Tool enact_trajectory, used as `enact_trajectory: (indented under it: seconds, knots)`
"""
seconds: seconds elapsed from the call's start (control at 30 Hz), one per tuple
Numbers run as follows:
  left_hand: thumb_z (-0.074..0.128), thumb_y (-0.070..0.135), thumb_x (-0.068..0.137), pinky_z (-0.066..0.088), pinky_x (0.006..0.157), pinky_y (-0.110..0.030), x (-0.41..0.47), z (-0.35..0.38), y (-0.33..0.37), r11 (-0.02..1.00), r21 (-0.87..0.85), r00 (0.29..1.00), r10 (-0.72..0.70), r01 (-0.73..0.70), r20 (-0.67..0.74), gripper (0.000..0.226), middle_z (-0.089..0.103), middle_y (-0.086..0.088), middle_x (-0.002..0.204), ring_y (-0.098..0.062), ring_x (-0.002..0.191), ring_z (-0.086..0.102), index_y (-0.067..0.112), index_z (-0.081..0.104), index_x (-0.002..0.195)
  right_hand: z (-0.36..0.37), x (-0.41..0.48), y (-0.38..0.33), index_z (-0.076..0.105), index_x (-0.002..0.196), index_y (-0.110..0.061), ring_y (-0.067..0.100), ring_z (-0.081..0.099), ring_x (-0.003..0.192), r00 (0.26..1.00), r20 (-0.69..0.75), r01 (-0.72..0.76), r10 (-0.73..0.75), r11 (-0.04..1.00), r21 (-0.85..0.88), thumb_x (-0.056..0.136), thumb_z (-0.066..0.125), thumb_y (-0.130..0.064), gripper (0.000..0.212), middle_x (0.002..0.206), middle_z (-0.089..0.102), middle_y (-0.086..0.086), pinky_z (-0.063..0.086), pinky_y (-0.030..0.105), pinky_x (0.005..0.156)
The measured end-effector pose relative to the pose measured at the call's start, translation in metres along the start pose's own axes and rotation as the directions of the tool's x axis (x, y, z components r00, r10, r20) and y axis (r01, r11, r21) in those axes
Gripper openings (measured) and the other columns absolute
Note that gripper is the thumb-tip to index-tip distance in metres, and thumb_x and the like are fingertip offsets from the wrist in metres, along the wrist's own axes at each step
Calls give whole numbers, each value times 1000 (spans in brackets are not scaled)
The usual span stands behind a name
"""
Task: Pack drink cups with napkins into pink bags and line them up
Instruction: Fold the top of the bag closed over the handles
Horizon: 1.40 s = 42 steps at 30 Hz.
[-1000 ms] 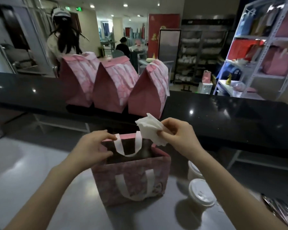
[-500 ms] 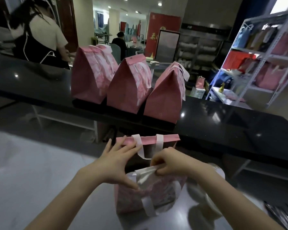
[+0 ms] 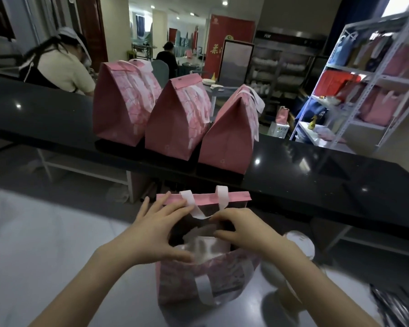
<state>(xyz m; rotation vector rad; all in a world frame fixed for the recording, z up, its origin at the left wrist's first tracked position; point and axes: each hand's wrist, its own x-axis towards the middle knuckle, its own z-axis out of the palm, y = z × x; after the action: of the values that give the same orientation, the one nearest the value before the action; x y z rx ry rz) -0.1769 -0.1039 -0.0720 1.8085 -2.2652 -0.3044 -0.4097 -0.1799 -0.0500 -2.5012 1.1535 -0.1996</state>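
Here, on the grey table (image 3: 45, 256), the open pink bag (image 3: 198, 277) stands upright with a white napkin (image 3: 206, 246) in its mouth. The left hand (image 3: 151, 234) rests on the bag's left rim, its grip apart with fingers straight and spread, while the right hand (image 3: 243, 230) has its grip curled onto the napkin's top edge. Just right of the bag, partly behind the right forearm, are blurred white-lidded drink cups (image 3: 301, 241), and beyond, three closed pink bags (image 3: 175, 119) stand side by side on the raised black table (image 3: 316, 175).
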Motion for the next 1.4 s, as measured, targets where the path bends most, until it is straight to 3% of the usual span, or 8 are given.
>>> enact_trajectory:
  seconds: [0.17,0.3,0.43,0.57,0.8,1.03,1.27,1.4]
  knots:
    - [65,53,82,14,119,-44,11,-9,38,999,9,956,-47,52,-288,51,48,14,138,-14,144,23,34,55,128,-20,-49,28,69,108,-28,0,59,99,973,-229,48,-14,988,147,88,66,-26,21,105,66,-17,50,23,89]
    - [77,19,78,46,85,-29,34,-5,105,979,-133,877,72,-152,-476,18,65,9,99,-12,99,58,21,72,95,-38,-99,71,72,103,-21,3,61,96,936,-349,4,49,989,149,87,68,-18,16,102,68,-13,48,19,87]
    - [73,18,82,47,75,-16,69,19,186,920,-259,908,185,-294,-376,11,64,13,89,-2,84,59,25,72,90,-45,-156,131,71,102,-26,-1,58,94,907,-366,-160,207,975,157,88,67,-22,15,100,66,-17,44,14,84]
    - [70,23,83,51,78,-29,110,70,270,872,-316,921,308,-373,-239,10,67,13,88,-3,85,61,25,71,93,-39,-219,204,70,100,-29,2,60,91,835,-353,-377,423,906,193,87,65,-26,14,97,66,-16,49,23,82]
    - [60,27,85,50,82,-29,163,186,393,837,-282,867,497,-469,35,17,66,14,97,-2,91,60,29,67,100,-5,-326,305,69,98,-25,16,64,88,572,-254,-732,780,625,271,82,65,-30,17,95,69,-5,51,30,76]
    - [59,18,81,47,86,-30,196,277,464,839,-195,802,543,-508,249,31,60,8,112,-11,107,54,26,65,110,31,-395,361,53,124,-21,21,46,112,346,-238,-902,908,391,180,85,62,-49,49,119,52,1,44,33,87]
    - [54,19,88,40,96,-33,211,327,494,796,9,760,575,-605,302,34,57,4,123,-19,115,49,23,61,121,50,-410,389,48,127,-20,21,42,117,329,-246,-917,912,371,148,86,56,-57,56,124,50,1,39,33,95]
    - [52,16,89,40,89,-33,214,336,493,785,76,763,568,-615,307,26,59,3,112,-21,107,53,25,65,110,56,-412,397,55,122,-23,17,47,111,342,-275,-887,898,405,220,88,60,-48,42,118,54,-3,41,31,94]
